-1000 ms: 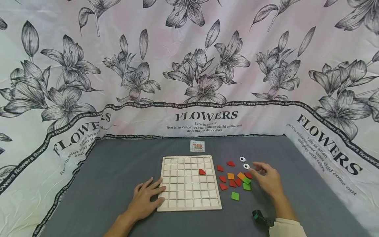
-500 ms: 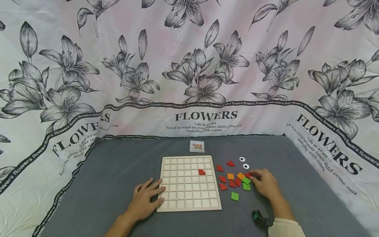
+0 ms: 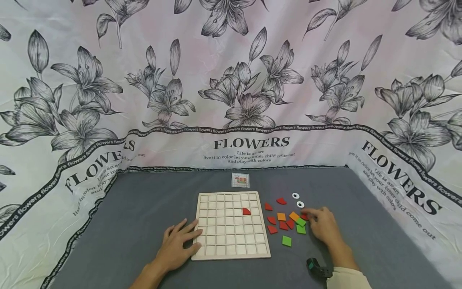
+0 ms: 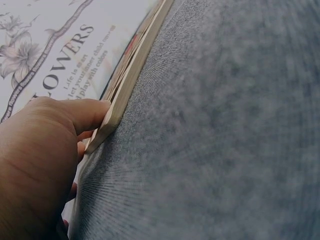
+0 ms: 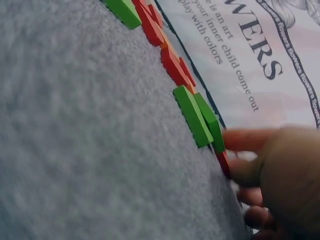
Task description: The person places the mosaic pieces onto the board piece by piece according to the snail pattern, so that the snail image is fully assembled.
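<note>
A square wooden grid board (image 3: 231,230) lies on the grey table, with one red quarter-circle tile (image 3: 246,211) in a cell at its upper right. My left hand (image 3: 176,245) rests on the board's left edge, fingers spread; in the left wrist view its thumb (image 4: 92,112) touches the board's side. To the right of the board, my right hand (image 3: 325,225) pinches a red tile (image 3: 304,217) between thumb and index finger. That tile lies against a green tile (image 3: 300,222), and the fingers partly cover it, so its full shape is hidden.
Loose red tiles (image 3: 272,229), orange tiles (image 3: 281,216) and green tiles (image 3: 286,241) lie right of the board. Two white rings (image 3: 300,204) are behind them. A small picture card (image 3: 240,180) lies beyond the board. A black strap-like device (image 3: 317,268) is by the right sleeve.
My right hand has come down and left from beside the white rings to the red tile, its fingers closing about it. The left hand stays on the board's edge.
</note>
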Demonstrator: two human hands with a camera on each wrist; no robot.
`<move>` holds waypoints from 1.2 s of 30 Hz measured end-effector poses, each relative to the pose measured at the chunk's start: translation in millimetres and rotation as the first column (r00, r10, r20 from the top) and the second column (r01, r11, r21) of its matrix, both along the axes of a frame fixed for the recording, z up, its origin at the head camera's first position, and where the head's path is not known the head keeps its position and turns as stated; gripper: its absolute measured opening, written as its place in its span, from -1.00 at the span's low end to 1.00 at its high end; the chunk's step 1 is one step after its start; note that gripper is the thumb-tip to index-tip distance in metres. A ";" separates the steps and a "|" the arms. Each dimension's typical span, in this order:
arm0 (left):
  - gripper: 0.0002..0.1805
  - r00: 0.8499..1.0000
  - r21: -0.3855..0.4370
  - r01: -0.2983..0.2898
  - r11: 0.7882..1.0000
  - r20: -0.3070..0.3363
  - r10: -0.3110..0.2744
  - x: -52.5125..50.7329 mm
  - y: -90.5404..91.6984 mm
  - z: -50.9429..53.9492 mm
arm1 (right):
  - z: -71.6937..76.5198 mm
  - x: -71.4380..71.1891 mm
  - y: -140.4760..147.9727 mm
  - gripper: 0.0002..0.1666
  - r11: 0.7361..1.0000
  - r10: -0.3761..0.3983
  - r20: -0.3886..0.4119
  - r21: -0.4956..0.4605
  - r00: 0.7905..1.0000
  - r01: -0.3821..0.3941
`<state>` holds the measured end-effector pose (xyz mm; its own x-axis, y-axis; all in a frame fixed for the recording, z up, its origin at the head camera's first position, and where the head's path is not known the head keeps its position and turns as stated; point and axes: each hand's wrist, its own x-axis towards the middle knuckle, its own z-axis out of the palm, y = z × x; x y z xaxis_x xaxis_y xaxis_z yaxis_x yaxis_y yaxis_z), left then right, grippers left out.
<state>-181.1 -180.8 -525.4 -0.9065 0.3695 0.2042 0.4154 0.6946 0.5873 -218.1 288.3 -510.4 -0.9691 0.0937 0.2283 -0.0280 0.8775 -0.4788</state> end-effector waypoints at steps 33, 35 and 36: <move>-0.52 1.000 -0.019 -0.015 1.000 -0.024 0.015 -0.2 0.3 -1.8 | 2.3 1.9 -0.8 -0.67 1.000 -0.013 -0.030 -0.018 0.999 0.012; -0.53 0.999 -0.018 -0.016 1.000 -0.028 0.016 -0.4 0.2 -1.9 | 2.9 2.1 -1.0 -0.64 1.000 0.002 -0.026 -0.008 1.000 -0.003; -0.53 0.999 -0.016 -0.016 1.000 -0.028 0.016 -0.6 0.2 -2.0 | 3.2 2.2 -0.9 -0.62 1.000 0.010 -0.024 -0.001 1.000 -0.010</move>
<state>-181.7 -180.6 -527.4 -0.9063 0.3588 0.2235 0.4204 0.7107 0.5640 -216.0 287.4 -507.2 -0.9642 0.0843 0.2514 -0.0483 0.8765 -0.4790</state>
